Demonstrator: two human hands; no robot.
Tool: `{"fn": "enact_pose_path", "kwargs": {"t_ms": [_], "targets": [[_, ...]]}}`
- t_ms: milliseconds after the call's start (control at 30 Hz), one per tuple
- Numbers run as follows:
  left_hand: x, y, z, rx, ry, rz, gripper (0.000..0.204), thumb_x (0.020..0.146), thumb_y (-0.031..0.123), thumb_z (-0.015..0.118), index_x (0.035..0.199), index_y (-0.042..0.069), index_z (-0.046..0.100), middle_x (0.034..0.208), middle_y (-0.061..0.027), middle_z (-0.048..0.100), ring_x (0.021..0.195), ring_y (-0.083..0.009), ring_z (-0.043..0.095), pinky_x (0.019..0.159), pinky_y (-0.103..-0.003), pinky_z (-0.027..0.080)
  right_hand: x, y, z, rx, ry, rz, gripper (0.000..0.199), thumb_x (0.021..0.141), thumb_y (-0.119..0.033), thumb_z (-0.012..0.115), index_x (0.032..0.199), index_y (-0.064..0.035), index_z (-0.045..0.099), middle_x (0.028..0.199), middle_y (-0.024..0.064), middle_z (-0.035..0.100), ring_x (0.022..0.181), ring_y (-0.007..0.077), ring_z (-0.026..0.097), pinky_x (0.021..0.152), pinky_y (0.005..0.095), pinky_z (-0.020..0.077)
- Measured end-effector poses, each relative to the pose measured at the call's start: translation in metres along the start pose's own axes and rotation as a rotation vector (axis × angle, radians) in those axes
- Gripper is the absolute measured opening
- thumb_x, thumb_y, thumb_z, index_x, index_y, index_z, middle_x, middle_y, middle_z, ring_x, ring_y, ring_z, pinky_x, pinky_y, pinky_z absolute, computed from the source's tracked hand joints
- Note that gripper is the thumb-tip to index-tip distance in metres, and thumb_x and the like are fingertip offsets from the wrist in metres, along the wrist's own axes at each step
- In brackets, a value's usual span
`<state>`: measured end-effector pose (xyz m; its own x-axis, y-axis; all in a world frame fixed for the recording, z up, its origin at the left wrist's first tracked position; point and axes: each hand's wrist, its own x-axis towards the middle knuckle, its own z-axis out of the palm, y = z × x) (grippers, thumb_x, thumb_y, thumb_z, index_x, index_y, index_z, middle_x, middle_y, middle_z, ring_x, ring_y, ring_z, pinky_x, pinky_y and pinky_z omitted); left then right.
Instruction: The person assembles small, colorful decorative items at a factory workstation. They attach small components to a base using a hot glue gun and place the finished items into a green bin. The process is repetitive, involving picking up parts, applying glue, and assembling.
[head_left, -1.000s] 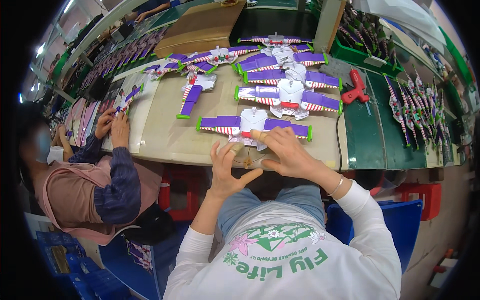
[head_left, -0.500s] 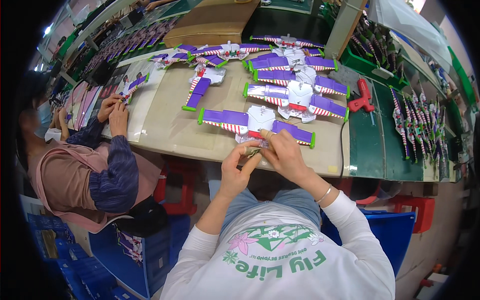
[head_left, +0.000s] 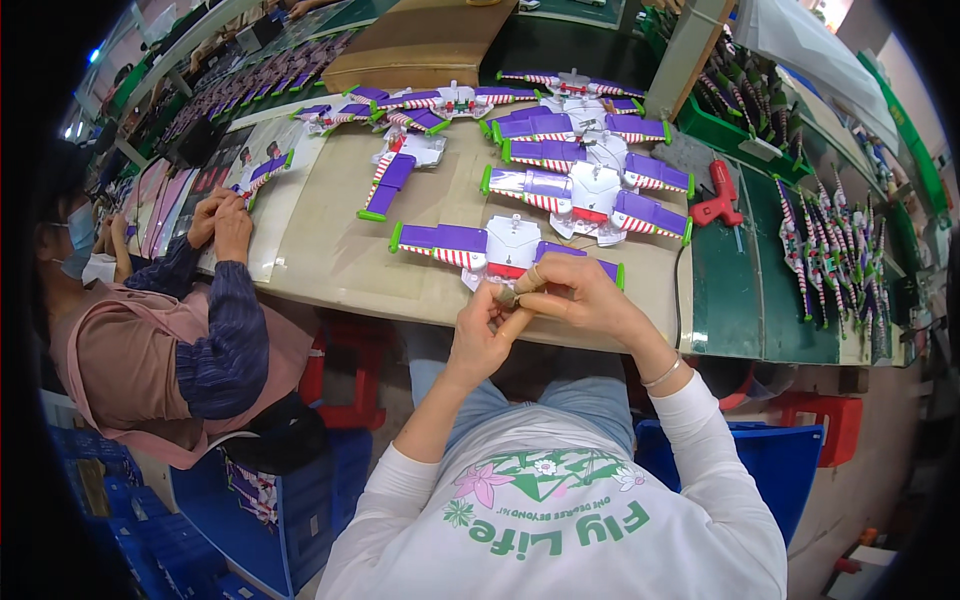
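My left hand [head_left: 482, 328] and my right hand [head_left: 582, 296] meet just above the table's front edge. Their fingertips pinch a small grey-green piece [head_left: 508, 298], mostly covered by fingers, its kind unclear. Beige wrapping shows on some fingers. Right behind my hands lies a toy wing set [head_left: 513, 243] with a white middle, purple wings, red-and-white stripes and green tips. My right hand hides part of its right wing. Farther back, more wing sets [head_left: 594, 188] lie in an overlapping column, and a single-winged one [head_left: 391, 182] rests to the left.
A red glue gun [head_left: 717, 194] lies at right, a dark cable beside it. Several wing sets [head_left: 832, 255] stand bunched on the green mat, near a green bin [head_left: 735, 140]. At left, a co-worker's hands [head_left: 222, 222] handle another wing piece. A brown box [head_left: 410, 45] stands behind.
My fingers have drawn closer around the small piece, and my right hand has turned, its index finger now bent over it. The co-worker's hands have come closer together.
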<state>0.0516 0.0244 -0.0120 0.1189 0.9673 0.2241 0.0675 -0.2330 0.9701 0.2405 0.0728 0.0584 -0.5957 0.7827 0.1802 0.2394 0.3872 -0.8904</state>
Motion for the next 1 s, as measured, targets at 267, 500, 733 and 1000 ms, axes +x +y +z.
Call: {"fn": "enact_pose_path", "kwargs": {"t_ms": [267,500,733,1000], "targets": [[-0.002,-0.016,0.014,0.452,0.412,0.531,0.039,0.076,0.000,0.079,0.112,0.000,0.064,0.089,-0.0088,0.067,0.067,-0.0177,0.062,0.060,-0.032,0.049,0.007,0.018,-0.005,0.412,-0.112,0.197,0.012,0.088,-0.008,0.070,0.091,0.0034,0.067,0.086,0.0033,0.067,0.079,0.0059,0.057,0.069,0.0252,0.0472],[0.000,0.000,0.022,0.648,0.545,0.553,0.020,0.073,-0.003,0.080,0.079,0.001,0.061,0.098,-0.0103,0.062,0.074,-0.0242,0.060,0.063,-0.034,0.048,0.008,0.011,0.010,-0.088,0.200,0.010,0.007,0.082,-0.009,0.070,0.085,-0.0029,0.070,0.076,0.0070,0.062,0.073,0.0172,0.057,0.067,0.0311,0.0453],[0.006,-0.005,0.015,0.581,0.500,0.517,0.027,0.075,-0.003,0.077,0.070,0.003,0.051,0.089,-0.0101,0.065,0.075,-0.0276,0.060,0.062,-0.036,0.048,0.019,0.017,0.032,-0.321,0.344,0.026,0.011,0.079,-0.015,0.071,0.079,-0.0038,0.070,0.072,0.0105,0.058,0.076,0.0277,0.056,0.066,0.0394,0.0430],[0.007,-0.008,0.016,0.613,0.502,0.569,0.028,0.077,-0.007,0.074,0.069,0.003,0.048,0.089,-0.0113,0.068,0.077,-0.0287,0.061,0.063,-0.037,0.049,0.022,0.013,0.037,-0.499,0.369,-0.077,0.010,0.078,-0.012,0.070,0.077,-0.0019,0.067,0.073,0.0115,0.059,0.079,0.0295,0.056,0.069,0.0419,0.0459]]}}
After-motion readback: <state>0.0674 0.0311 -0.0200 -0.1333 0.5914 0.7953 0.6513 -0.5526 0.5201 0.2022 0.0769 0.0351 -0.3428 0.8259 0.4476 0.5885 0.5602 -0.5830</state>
